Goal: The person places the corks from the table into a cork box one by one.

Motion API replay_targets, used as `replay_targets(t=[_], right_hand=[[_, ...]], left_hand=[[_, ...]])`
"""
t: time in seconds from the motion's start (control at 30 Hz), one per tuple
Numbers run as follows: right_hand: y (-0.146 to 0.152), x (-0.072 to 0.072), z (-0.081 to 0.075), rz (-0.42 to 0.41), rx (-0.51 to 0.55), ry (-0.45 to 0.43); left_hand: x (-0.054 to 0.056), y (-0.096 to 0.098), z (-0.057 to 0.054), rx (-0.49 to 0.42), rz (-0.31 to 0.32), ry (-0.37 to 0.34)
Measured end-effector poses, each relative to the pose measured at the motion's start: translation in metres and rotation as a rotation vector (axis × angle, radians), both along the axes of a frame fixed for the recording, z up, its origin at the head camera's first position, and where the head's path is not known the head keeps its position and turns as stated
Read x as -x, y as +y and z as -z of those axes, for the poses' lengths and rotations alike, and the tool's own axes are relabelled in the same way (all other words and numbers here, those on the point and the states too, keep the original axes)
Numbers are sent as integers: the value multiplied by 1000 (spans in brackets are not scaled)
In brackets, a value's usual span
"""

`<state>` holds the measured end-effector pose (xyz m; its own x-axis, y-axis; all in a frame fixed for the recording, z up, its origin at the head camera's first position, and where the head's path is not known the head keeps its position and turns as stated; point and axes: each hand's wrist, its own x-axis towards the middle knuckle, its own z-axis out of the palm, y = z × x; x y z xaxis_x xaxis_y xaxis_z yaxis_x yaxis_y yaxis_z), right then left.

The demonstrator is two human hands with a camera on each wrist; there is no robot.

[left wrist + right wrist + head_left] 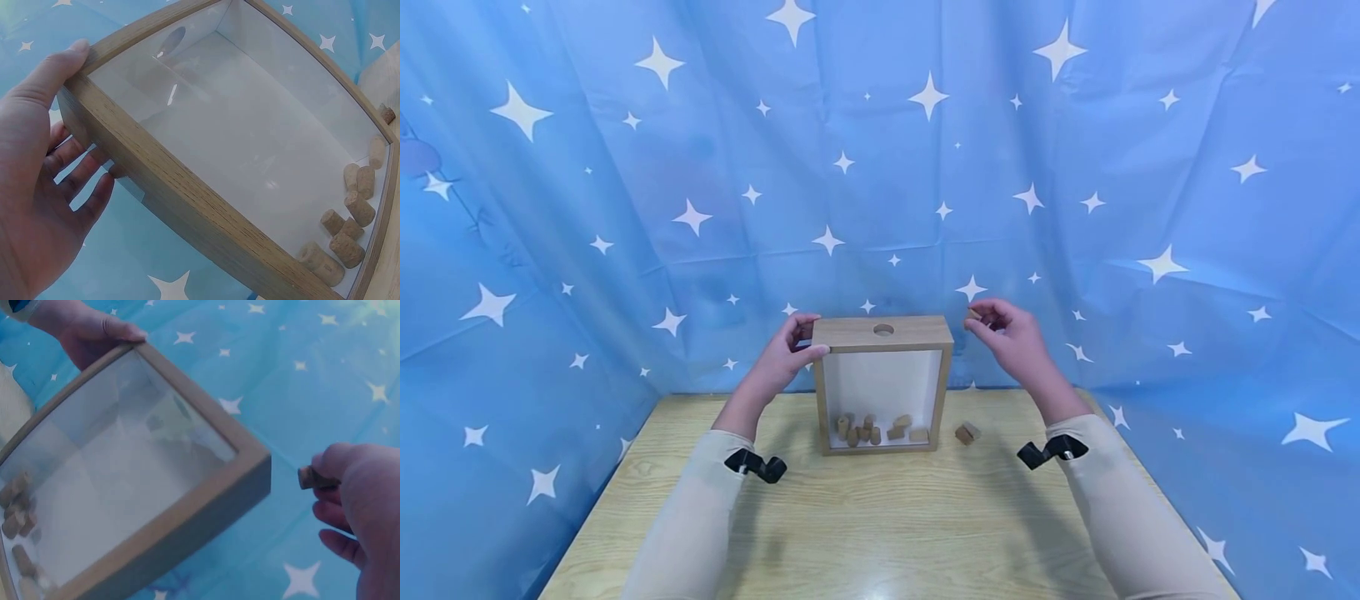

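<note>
A wooden shadow box [946, 383] with a clear front and a round hole [883, 330] in its top stands upright on the table. Several corks [347, 249] lie along its bottom behind the pane. My left hand [787, 350] holds the box's upper left corner, thumb on the front edge and fingers behind. Up to the right of the box, apart from it, my right hand [1009, 333] pinches a cork [307, 477] between thumb and fingers. Part of that cork is hidden by the fingers.
A couple of loose corks [967, 432] lie on the wooden table [880, 525] just right of the box. Behind the table hangs a blue curtain [887, 200] with white stars, close to its back edge.
</note>
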<state>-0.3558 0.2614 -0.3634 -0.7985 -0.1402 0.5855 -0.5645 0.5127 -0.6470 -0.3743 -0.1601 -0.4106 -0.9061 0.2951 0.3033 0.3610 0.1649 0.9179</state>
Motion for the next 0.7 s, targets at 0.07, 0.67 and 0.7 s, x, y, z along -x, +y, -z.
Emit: replay_targets(t=[0.07,0.67,0.7], right_hand=[[-6,0,-5,-11,-3,0],[-71,8,-38,-136,-136,26],[-75,8,-38,-138,-150,24]], left_hand=[[0,0,0,1,0,-4],[0,-1,-1,-11,6,-17],[1,-1,-1,-14,7,-19]])
